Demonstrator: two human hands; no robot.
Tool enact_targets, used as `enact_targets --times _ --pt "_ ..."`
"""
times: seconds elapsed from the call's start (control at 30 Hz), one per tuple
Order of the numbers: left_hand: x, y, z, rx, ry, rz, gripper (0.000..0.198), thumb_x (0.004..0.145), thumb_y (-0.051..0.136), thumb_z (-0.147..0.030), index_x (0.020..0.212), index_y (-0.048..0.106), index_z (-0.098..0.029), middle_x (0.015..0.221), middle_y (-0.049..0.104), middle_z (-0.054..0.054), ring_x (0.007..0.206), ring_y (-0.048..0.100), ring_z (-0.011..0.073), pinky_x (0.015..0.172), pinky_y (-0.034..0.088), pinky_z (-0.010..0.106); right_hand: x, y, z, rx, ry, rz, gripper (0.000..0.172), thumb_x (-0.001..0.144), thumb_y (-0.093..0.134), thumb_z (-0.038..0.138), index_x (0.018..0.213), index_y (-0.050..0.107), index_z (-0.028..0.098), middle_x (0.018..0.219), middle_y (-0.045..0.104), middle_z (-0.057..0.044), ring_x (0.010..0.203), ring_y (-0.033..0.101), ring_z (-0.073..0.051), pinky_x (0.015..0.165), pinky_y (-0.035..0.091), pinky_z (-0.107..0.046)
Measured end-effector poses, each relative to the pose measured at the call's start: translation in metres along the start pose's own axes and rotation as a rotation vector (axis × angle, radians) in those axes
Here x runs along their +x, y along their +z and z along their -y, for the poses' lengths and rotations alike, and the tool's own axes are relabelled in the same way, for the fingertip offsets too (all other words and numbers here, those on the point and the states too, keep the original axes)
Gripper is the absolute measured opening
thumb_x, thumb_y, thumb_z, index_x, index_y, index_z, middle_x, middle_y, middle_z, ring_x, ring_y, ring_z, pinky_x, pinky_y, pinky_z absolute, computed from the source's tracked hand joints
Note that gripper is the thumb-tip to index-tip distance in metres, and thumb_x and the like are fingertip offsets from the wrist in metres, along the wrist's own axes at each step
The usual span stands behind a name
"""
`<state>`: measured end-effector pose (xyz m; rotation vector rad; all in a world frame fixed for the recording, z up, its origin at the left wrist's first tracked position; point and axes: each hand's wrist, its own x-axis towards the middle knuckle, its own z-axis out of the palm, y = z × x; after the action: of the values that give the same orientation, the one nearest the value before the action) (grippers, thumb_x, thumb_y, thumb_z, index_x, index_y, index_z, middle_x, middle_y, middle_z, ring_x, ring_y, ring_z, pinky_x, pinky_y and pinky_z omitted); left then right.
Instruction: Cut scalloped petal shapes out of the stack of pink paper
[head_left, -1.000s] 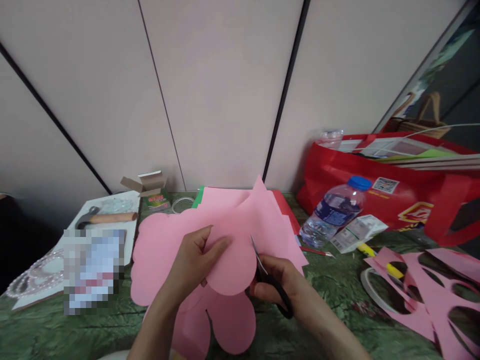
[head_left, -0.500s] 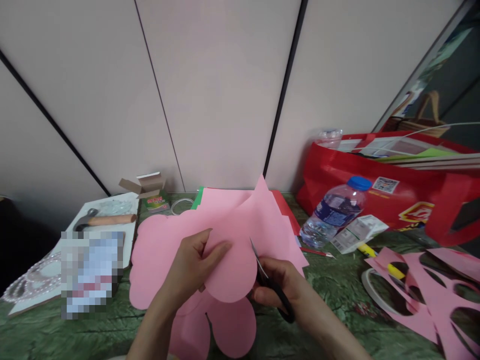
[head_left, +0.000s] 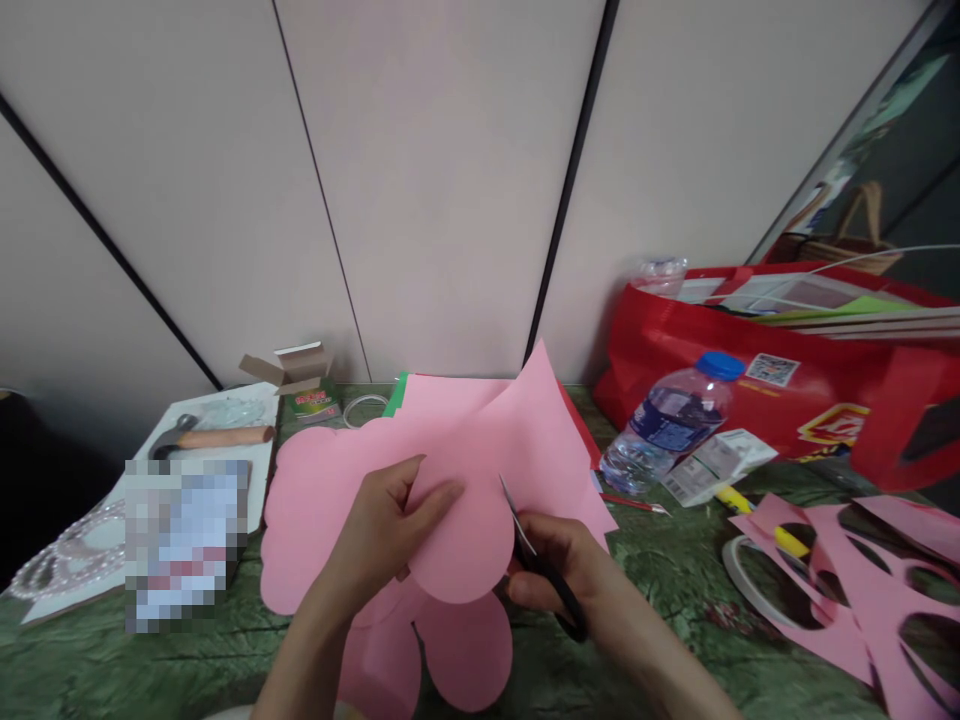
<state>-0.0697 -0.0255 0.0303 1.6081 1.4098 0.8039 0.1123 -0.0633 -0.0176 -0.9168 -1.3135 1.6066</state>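
Observation:
A sheet of pink paper (head_left: 465,545) with a rounded lower edge is pinched between the thumb and fingers of my left hand (head_left: 401,525). My right hand (head_left: 559,560) is closed around the black handles of a pair of scissors (head_left: 551,580). Their blades lie at the right side of the curved edge, in the paper, and point up and away. Part of the sheet stands up in a peak behind the blades. Pink scalloped paper shapes (head_left: 304,520) lie to the left, and a petal-shaped piece (head_left: 469,655) hangs or lies below my hands.
At the right are a water bottle (head_left: 671,420), a red bag (head_left: 810,385), a small white box (head_left: 720,465), a tape roll (head_left: 750,590) and pink paper scraps (head_left: 847,560). A hammer (head_left: 225,437) rests on a white board (head_left: 259,470) at left, beside an opened small box (head_left: 311,398).
The peak of the pink sheet behind the scissors has shifted slightly right and up. Both hands and the scissors stay nearly in place.

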Motion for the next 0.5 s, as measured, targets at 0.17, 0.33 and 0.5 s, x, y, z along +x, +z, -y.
enact_targets --times 0.17,0.33,0.5 --pt "-0.0001 0.0013 -0.0009 -0.024 0.009 0.02 0.033 0.074 0.055 -0.045 0.058 0.044 -0.019 0.044 0.035 -0.009 0.031 0.034 0.0049 0.022 0.028 0.015 -0.0003 -0.0004 -0.0001 0.051 0.003 0.002 0.036 0.062 0.076 0.043 0.072 0.057 0.014 0.062 0.045 0.004 0.055 0.035 -0.009 0.049 0.027 -0.021" --pt "-0.0012 0.0024 -0.0013 -0.031 0.009 0.012 0.032 0.074 0.056 -0.044 0.058 0.045 -0.019 0.044 0.036 -0.009 0.031 0.034 0.0048 0.022 0.028 0.014 -0.0005 -0.0009 0.0014 0.051 0.0 0.012 0.039 0.061 0.076 0.046 0.072 0.057 0.014 0.062 0.044 0.004 0.055 0.033 -0.009 0.049 0.025 -0.022" --pt "-0.0015 0.0022 -0.0014 -0.017 0.001 0.008 0.033 0.073 0.056 -0.046 0.058 0.044 -0.019 0.045 0.035 -0.009 0.032 0.034 0.0051 0.022 0.028 0.014 0.0002 -0.0008 0.0013 0.052 0.007 0.016 0.039 0.06 0.075 0.048 0.072 0.058 0.014 0.061 0.042 0.005 0.054 0.031 -0.009 0.049 0.023 -0.022"
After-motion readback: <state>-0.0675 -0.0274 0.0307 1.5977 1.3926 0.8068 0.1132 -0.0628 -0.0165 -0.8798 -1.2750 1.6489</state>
